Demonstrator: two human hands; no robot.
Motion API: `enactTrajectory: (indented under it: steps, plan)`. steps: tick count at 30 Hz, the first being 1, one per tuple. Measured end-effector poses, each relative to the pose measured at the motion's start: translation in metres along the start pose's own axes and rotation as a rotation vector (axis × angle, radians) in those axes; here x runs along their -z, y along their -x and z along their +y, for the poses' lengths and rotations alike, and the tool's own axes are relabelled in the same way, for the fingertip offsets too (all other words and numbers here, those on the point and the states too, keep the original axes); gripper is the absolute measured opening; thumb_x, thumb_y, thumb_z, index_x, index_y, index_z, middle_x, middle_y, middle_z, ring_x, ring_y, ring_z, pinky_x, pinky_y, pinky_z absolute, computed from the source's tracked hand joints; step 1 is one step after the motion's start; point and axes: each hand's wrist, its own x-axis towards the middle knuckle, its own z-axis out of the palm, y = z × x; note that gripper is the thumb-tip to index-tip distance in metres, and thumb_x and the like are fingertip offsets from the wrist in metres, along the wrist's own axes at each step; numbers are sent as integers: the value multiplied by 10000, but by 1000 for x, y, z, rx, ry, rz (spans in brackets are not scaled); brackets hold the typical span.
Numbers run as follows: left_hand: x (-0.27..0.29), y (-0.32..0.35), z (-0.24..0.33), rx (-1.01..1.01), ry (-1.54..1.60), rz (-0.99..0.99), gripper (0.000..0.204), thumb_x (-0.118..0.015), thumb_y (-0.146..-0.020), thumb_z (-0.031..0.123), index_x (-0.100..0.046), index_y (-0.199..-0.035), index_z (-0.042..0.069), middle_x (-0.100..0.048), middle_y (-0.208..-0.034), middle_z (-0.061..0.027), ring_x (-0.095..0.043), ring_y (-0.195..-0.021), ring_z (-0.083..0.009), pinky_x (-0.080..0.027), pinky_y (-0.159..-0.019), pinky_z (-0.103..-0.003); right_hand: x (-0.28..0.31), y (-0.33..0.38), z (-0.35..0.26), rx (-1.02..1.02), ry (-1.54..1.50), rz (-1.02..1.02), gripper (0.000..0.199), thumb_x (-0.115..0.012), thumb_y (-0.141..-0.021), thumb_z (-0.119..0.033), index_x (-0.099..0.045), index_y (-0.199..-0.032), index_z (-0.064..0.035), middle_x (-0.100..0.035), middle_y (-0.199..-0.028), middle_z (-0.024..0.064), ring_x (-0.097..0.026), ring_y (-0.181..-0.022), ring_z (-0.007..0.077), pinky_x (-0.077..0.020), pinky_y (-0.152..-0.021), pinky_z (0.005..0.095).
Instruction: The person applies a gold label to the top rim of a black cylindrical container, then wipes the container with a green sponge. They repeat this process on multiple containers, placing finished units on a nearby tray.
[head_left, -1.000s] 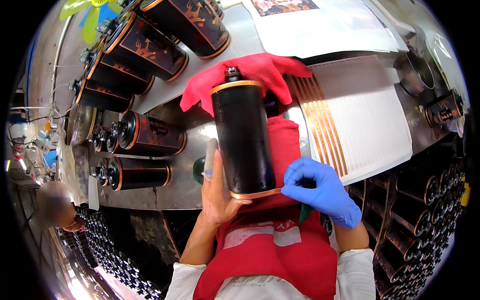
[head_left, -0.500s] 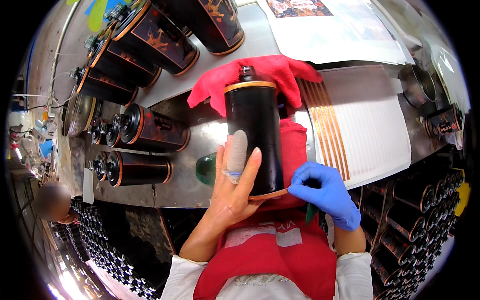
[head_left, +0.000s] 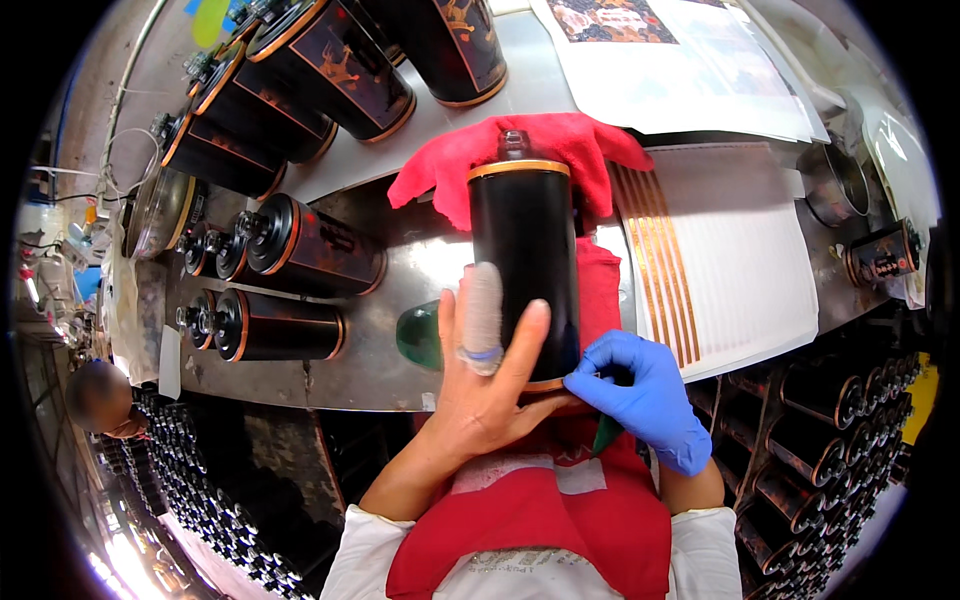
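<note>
A black cylinder with copper rims point(head_left: 525, 260) lies lengthwise on a red cloth point(head_left: 520, 150) over a steel bench. My left hand point(head_left: 490, 370), bare with a taped middle finger, holds the near end from the left, fingers spread up its side. My right hand point(head_left: 640, 390) wears a blue glove and pinches at the copper band on the cylinder's near rim. A red apron covers my front.
Several finished black-and-copper cylinders point(head_left: 300, 250) lie on the bench point(head_left: 400, 270) at left and top. A white sheet with copper strips point(head_left: 720, 260) sits to the right. A green object point(head_left: 420, 335) rests by my left hand. Racks of cylinders point(head_left: 830, 440) stand below right.
My left hand has slid further up the cylinder's side with the fingers spreading. The gloved right hand stays at the near rim. The cylinder has shifted slightly right.
</note>
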Motion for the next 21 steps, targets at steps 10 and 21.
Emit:
enactTrajectory:
  steps: [10, 21]
  plan:
    - [-2, 21, -18, 176, 199, -46, 1081, -827, -644, 201, -119, -1405, -94, -497, -1249, -269, -531, -1132, -376, -401, -957, -411, 6, 0, 12, -73, -65, 93, 110, -714, -763, -90, -639, -785, -12, -576, -752, 0, -512, -641, 38, -427, -579, 186]
    - [0, 5, 4, 532, 1077, 15, 912, -572, -802, -55, 53, -1456, 69, -132, -1490, -155, -297, -1312, -219, -463, -925, -316, 3, -1, 8, -185, -169, 43, 118, -690, -796, -111, -636, -836, -14, -585, -747, -8, -502, -651, 32, -424, -596, 182]
